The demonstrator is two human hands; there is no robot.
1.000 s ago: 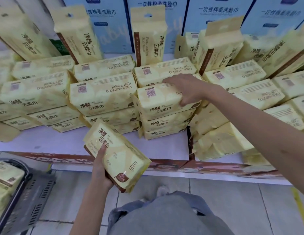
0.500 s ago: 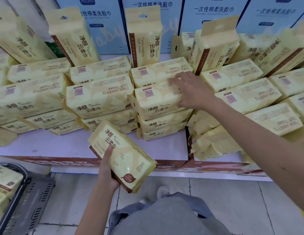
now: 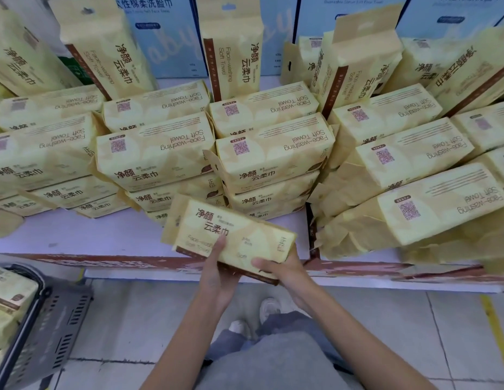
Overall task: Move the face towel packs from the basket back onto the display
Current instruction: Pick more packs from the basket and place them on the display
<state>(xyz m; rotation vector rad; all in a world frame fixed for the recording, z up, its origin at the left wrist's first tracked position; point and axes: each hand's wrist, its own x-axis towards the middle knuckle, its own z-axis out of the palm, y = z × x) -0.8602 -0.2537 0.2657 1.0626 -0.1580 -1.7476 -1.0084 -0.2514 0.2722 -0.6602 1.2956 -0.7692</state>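
A yellow face towel pack (image 3: 239, 235) is held in both hands just in front of the display shelf (image 3: 76, 235), tilted with its right end lower. My left hand (image 3: 217, 273) grips its near left edge, thumb on top. My right hand (image 3: 284, 271) holds its lower right corner. Stacks of the same yellow packs (image 3: 273, 153) lie flat on the shelf behind it, and more stand upright at the back. A dark basket (image 3: 45, 325) on the floor at lower left holds more packs (image 3: 8, 302).
Blue boxed towel packages (image 3: 166, 38) line the back of the shelf. A slumped pile of packs (image 3: 414, 209) leans at the right. A bare strip of white shelf lies in front of the left stacks. Tiled floor and my shoes (image 3: 269, 308) are below.
My right hand left the stacked pack on the shelf and came down to grip the held pack. The pack moved right and up toward the shelf edge, now in both hands.
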